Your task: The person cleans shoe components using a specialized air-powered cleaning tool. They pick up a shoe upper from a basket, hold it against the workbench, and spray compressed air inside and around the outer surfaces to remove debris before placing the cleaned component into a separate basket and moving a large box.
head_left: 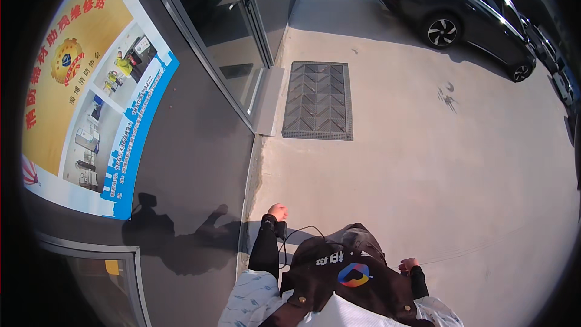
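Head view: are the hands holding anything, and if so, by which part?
No held object shows in the left hand or right hand; the black wrist device sits outside the grip. Something small hidden inside cannot be ruled out.

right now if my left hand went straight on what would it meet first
Probably the dark mat on the pavement: in the picture, the left hand points toward it. Depth is unclear, though; the hand looks raised, so it could pass above.
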Action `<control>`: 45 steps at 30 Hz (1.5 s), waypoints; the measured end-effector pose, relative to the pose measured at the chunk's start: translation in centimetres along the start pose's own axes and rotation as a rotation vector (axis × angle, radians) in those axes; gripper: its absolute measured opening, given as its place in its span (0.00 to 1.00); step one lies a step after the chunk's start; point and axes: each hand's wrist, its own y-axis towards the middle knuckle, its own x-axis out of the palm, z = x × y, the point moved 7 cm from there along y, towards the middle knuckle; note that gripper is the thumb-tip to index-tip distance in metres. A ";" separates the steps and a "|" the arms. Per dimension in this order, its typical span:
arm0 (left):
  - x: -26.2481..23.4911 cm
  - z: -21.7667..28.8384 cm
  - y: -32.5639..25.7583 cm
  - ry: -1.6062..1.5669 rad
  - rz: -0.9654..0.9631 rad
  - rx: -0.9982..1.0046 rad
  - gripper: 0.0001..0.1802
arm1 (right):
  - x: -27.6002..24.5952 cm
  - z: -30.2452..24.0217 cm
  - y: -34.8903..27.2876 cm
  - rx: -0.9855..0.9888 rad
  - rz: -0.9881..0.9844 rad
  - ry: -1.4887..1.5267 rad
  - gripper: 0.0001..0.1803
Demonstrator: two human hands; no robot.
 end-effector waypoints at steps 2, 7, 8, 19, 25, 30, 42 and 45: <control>-0.8 13.4 5.3 0.136 0.058 0.125 0.13 | 0.6 -2.2 3.5 0.070 -0.046 -0.021 0.18; -2.8 34.8 23.1 0.209 0.055 0.298 0.14 | 2.3 -21.9 15.3 -0.248 -0.215 -0.662 0.16; -5.5 38.3 26.0 0.295 0.101 0.254 0.16 | 4.7 -27.7 16.7 -0.071 -0.183 -0.409 0.16; -36.8 86.3 48.5 0.415 0.762 0.339 0.39 | 20.7 -105.2 17.0 -0.728 0.063 -0.309 0.14; -54.8 112.1 56.4 0.493 1.117 0.439 0.35 | 32.5 -126.2 19.9 -0.768 0.163 -0.584 0.13; -64.1 122.1 66.9 0.725 0.998 0.301 0.32 | 40.6 -136.9 21.4 -0.700 0.110 -0.691 0.13; -67.2 119.2 78.7 0.343 1.418 0.339 0.12 | 64.7 -170.7 24.5 -0.940 0.086 -1.289 0.13; -71.1 118.5 79.5 0.302 1.387 0.205 0.09 | 76.3 -178.4 20.3 -1.038 -0.072 -1.316 0.13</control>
